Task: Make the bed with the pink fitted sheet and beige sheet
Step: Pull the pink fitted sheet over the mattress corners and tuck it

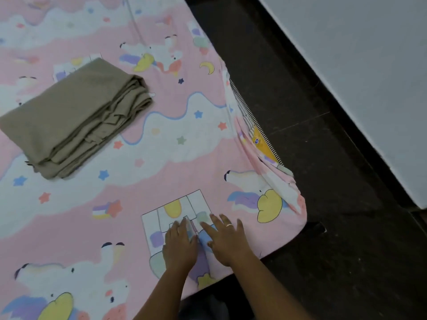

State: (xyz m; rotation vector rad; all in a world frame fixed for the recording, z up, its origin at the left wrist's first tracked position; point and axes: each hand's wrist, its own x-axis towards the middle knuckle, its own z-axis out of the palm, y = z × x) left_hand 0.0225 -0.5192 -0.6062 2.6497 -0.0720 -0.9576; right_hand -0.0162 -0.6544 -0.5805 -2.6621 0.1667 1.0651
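A dark tiled floor (312,169) fills the right side, with thin seams crossing it. A pale grey wall (369,65) rises beyond it. An orange label (263,144) bearing 1 small blue round mark sits against striped edging (245,107).

Single head view, close, looking steeply down over bed (161,158) corner.

The folded sheet (76,116) lies on the fitted sheet (161,158), over on the left. The floor (323,158) is to the right of the bed (249,119).
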